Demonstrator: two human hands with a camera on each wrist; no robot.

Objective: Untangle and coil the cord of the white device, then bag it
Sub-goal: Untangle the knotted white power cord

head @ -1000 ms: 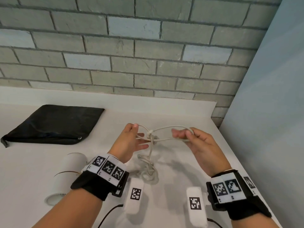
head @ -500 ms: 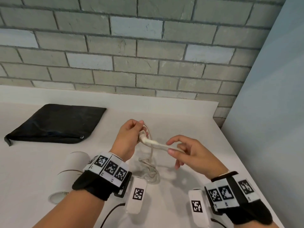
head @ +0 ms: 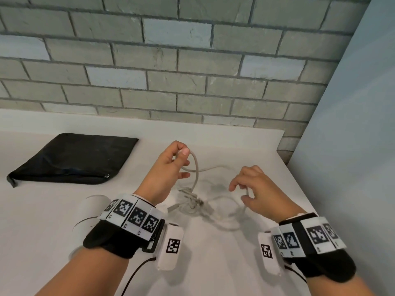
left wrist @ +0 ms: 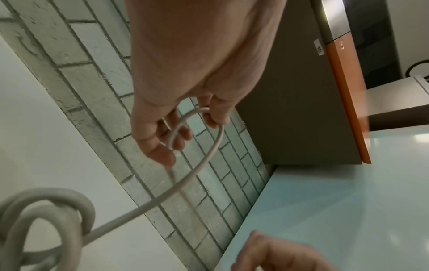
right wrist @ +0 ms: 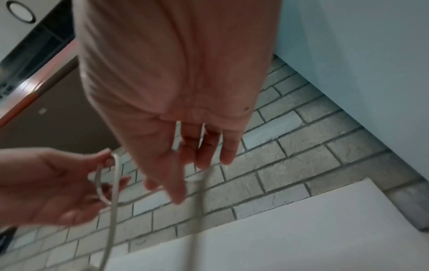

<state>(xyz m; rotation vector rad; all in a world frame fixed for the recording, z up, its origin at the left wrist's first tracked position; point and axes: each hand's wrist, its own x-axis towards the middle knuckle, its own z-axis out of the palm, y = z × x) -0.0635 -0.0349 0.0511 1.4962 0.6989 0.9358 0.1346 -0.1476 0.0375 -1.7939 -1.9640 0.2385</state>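
We saw the left hand (head: pixel 168 167) raised above the white tabletop (head: pixel 42 210), its grip pinched between thumb and forefinger on a loop of the pale cord (head: pixel 195 167). From there the cord dropped to a knotted tangle (head: pixel 190 201) lying on the tabletop between the wrists. At about three o'clock from the left hand, the right hand (head: pixel 256 191) had its fingers curled, gripping another strand of the same cord. The white device (head: pixel 89 212) lay at seven o'clock from the tangle, partly hidden behind the left wrist. The black bag (head: pixel 72 159) lay flat at ten o'clock, well apart from both hands.
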